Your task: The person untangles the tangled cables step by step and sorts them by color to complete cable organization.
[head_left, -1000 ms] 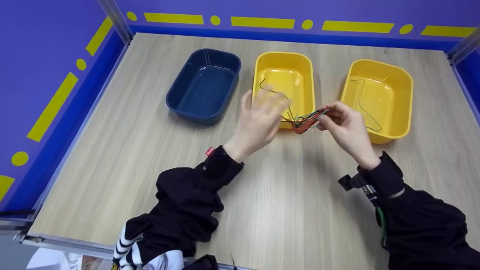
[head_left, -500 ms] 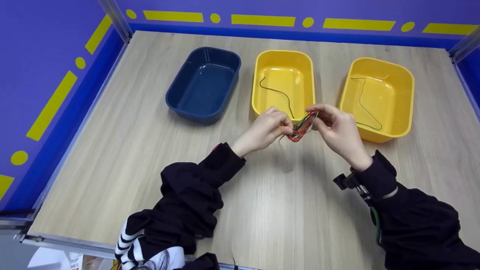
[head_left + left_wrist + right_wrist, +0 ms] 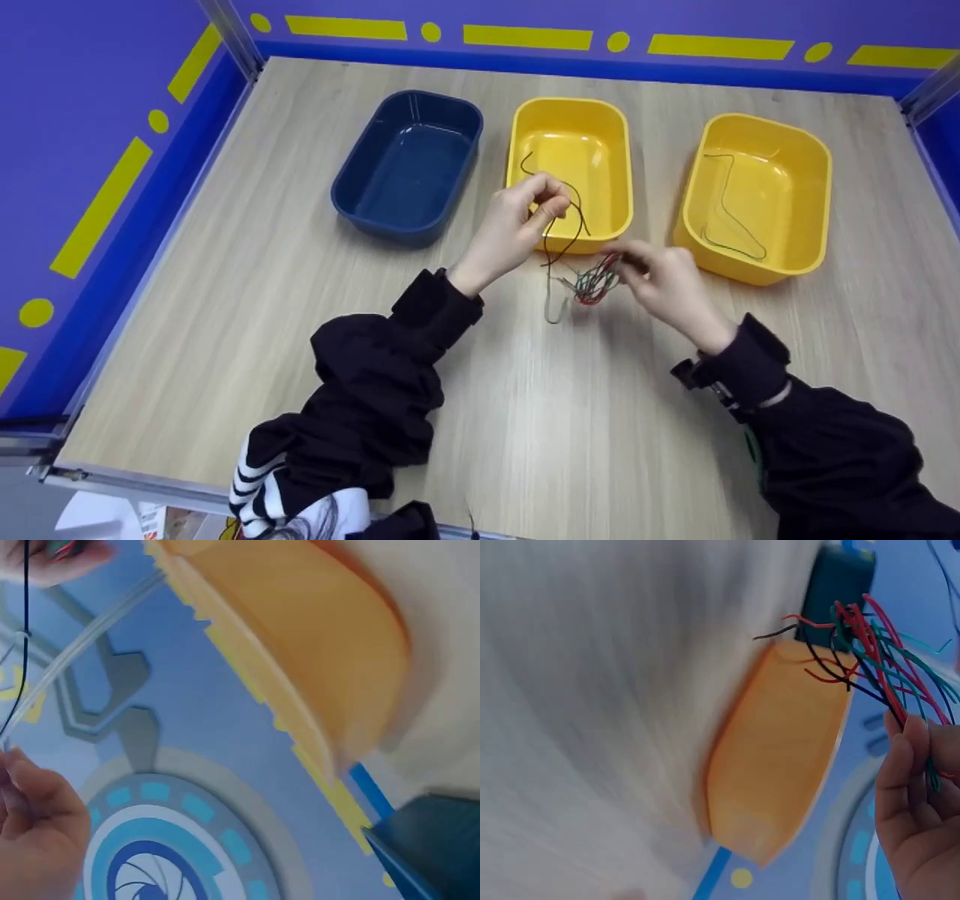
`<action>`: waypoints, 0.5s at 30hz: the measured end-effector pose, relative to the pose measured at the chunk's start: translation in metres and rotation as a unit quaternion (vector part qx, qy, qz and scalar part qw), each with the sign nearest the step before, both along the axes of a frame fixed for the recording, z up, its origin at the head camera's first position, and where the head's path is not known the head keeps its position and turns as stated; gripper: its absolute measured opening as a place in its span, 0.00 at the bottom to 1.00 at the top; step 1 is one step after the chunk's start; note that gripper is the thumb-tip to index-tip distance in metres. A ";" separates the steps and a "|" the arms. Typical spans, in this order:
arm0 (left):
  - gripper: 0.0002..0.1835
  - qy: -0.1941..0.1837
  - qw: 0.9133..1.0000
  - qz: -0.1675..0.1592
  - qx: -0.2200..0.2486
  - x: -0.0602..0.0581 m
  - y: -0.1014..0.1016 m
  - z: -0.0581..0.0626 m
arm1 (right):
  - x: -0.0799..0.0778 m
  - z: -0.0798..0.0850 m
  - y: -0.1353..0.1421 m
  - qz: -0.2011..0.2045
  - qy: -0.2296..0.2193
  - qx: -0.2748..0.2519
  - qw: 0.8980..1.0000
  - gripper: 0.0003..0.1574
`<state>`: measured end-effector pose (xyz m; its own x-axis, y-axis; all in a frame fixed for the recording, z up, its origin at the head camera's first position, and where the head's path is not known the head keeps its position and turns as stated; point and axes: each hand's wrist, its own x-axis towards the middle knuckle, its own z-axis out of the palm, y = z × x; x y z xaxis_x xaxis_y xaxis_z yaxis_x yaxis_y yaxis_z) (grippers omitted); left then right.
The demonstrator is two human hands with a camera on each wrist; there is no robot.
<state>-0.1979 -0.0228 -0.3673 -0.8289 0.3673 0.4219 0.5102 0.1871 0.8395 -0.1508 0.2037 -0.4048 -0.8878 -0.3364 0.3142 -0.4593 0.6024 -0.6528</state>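
My left hand (image 3: 517, 225) pinches a black wire (image 3: 546, 244) between thumb and fingers above the near part of the middle yellow box (image 3: 628, 187). In the left wrist view the black wire (image 3: 26, 622) runs up from the fingertips. A bundle of red, green and black wires (image 3: 596, 283) is held by my right hand (image 3: 667, 289), in front of that box. The right wrist view shows the bundle (image 3: 889, 660) fanning out from the pinching fingers. A thin pale wire (image 3: 553, 321) hangs in a loop left of the bundle; its upper end is unclear.
Another dark wire (image 3: 524, 166) lies in the middle box. The right yellow box (image 3: 821, 217) holds a thin bent greenish wire (image 3: 726, 196). A dark blue box (image 3: 409, 176) stands at left. Blue panels (image 3: 112, 112) border the wooden table (image 3: 255, 300).
My left hand went from open over the box to the bundle, then back up and away with the black wire. My right hand and the bundle moved slightly toward me.
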 end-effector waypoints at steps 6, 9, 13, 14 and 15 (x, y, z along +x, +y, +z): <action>0.06 -0.075 0.993 0.084 0.027 -0.026 -0.028 -0.012 | -0.003 0.016 0.009 -0.026 -0.034 -0.052 0.998 0.15; 0.07 -0.096 0.978 0.173 0.070 -0.044 -0.052 -0.011 | -0.003 0.018 0.010 -0.021 -0.060 -0.067 0.996 0.15; 0.08 -0.086 0.947 0.284 0.121 -0.067 -0.087 -0.012 | -0.003 0.018 0.011 -0.015 -0.075 -0.075 0.994 0.15; 0.08 -0.080 0.940 0.308 0.120 -0.071 -0.095 -0.013 | -0.003 0.018 0.011 -0.014 -0.077 -0.076 0.994 0.15; 0.09 -0.073 0.935 0.330 0.109 -0.075 -0.103 -0.015 | -0.003 0.018 0.011 -0.012 -0.079 -0.077 0.994 0.15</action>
